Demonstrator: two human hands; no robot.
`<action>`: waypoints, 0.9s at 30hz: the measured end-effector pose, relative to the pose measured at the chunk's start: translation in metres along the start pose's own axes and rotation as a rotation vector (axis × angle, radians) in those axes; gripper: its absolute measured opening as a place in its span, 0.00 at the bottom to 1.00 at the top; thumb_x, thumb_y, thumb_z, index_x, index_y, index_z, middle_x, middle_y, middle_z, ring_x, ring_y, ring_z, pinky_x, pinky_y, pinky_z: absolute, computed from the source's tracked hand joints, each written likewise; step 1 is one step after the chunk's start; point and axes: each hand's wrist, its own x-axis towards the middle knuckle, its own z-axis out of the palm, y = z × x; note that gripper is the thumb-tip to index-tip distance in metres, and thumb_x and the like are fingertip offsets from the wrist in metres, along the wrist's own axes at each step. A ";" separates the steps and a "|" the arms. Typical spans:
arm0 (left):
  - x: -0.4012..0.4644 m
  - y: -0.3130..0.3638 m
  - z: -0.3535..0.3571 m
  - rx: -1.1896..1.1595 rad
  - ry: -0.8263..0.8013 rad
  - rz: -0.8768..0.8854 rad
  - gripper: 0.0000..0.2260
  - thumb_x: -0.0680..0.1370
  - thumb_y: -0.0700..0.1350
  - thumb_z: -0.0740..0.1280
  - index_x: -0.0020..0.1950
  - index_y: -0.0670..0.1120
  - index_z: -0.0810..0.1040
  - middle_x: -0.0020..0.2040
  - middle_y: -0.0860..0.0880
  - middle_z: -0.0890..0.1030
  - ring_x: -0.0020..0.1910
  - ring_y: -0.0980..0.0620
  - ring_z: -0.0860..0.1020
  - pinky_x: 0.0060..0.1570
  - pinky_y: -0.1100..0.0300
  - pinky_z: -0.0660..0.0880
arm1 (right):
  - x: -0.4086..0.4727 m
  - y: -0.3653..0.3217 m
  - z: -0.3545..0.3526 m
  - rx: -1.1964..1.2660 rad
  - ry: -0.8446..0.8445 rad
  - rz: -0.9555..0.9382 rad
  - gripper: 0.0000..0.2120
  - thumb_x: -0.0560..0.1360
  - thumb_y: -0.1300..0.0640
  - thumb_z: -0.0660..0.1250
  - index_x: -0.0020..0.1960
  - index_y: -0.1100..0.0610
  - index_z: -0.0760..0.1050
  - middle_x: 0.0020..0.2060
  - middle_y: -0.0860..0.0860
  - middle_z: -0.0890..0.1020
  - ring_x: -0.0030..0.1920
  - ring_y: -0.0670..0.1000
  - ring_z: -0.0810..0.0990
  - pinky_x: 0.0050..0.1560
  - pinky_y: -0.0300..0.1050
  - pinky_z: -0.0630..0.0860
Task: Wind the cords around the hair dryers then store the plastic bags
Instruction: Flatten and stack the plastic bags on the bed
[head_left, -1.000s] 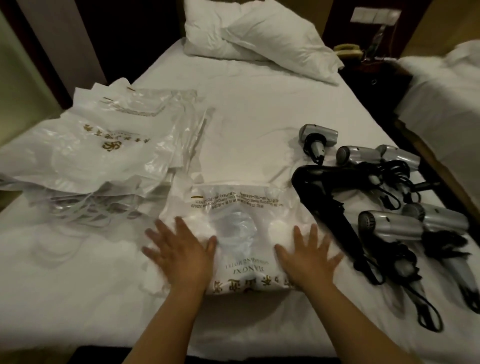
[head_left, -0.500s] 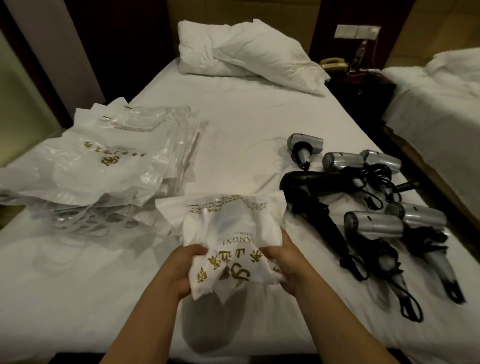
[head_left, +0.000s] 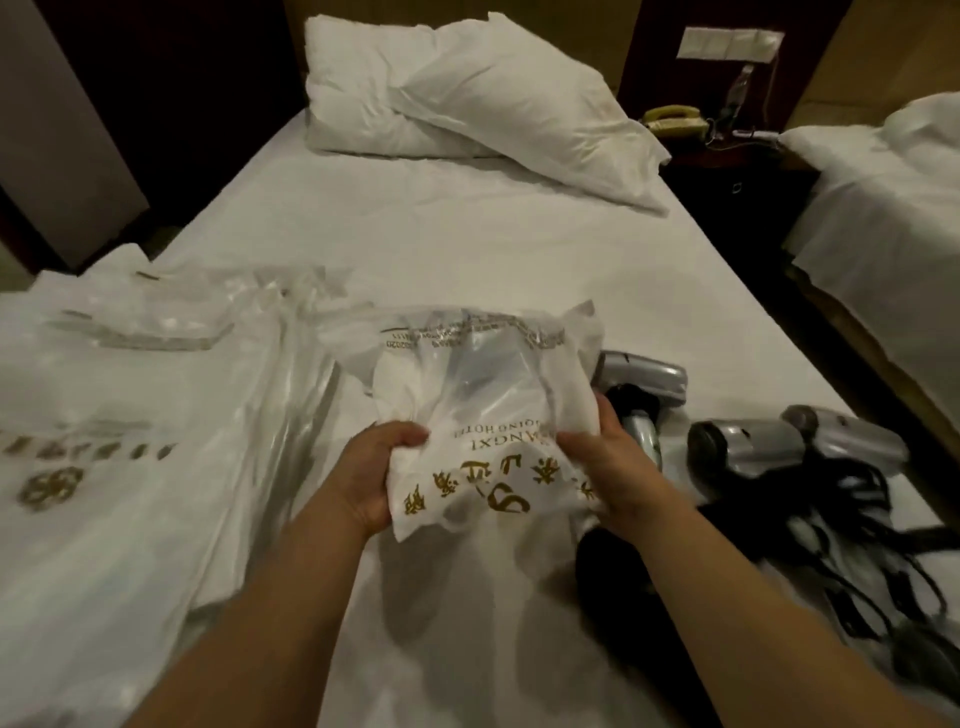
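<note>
A white plastic bag (head_left: 483, 415) with gold lettering hangs crumpled above the bed, held between both hands. My left hand (head_left: 371, 475) grips its left edge and my right hand (head_left: 605, 470) grips its right edge. A pile of similar plastic bags (head_left: 135, 415) lies flat on the bed to the left. Several silver hair dryers lie on the right, one (head_left: 641, 382) just behind the held bag and another (head_left: 748, 449) further right, among tangled black cords (head_left: 852, 525). A black object (head_left: 608, 566) lies under my right wrist.
The white bed sheet (head_left: 467, 249) stretches ahead to two pillows (head_left: 457, 98) at the headboard. A dark nightstand (head_left: 727, 171) with a telephone (head_left: 672, 119) stands at the back right, and a second bed (head_left: 883, 208) lies beyond it.
Both hands went from pressing flat on the bag to gripping it and lifting it off the bed. The view has moved closer and tilted up.
</note>
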 end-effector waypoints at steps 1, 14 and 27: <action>0.017 0.011 0.006 -0.001 -0.003 -0.015 0.11 0.76 0.36 0.57 0.55 0.38 0.73 0.35 0.38 0.82 0.28 0.41 0.81 0.25 0.51 0.78 | 0.018 -0.004 -0.002 -0.015 0.006 0.003 0.30 0.74 0.66 0.64 0.69 0.41 0.63 0.60 0.55 0.76 0.54 0.59 0.78 0.43 0.54 0.79; 0.258 0.152 0.069 0.133 0.025 0.009 0.18 0.77 0.39 0.59 0.67 0.41 0.70 0.48 0.36 0.80 0.40 0.38 0.80 0.28 0.50 0.79 | 0.276 -0.085 -0.017 -0.208 0.079 -0.157 0.26 0.77 0.63 0.59 0.66 0.37 0.65 0.60 0.47 0.75 0.55 0.53 0.77 0.48 0.56 0.80; 0.360 0.159 0.034 0.667 0.370 0.349 0.25 0.73 0.46 0.72 0.67 0.42 0.69 0.60 0.42 0.77 0.55 0.41 0.78 0.51 0.51 0.75 | 0.367 -0.034 -0.039 -1.045 0.376 -0.143 0.27 0.80 0.56 0.56 0.76 0.48 0.52 0.68 0.61 0.65 0.62 0.62 0.70 0.53 0.46 0.66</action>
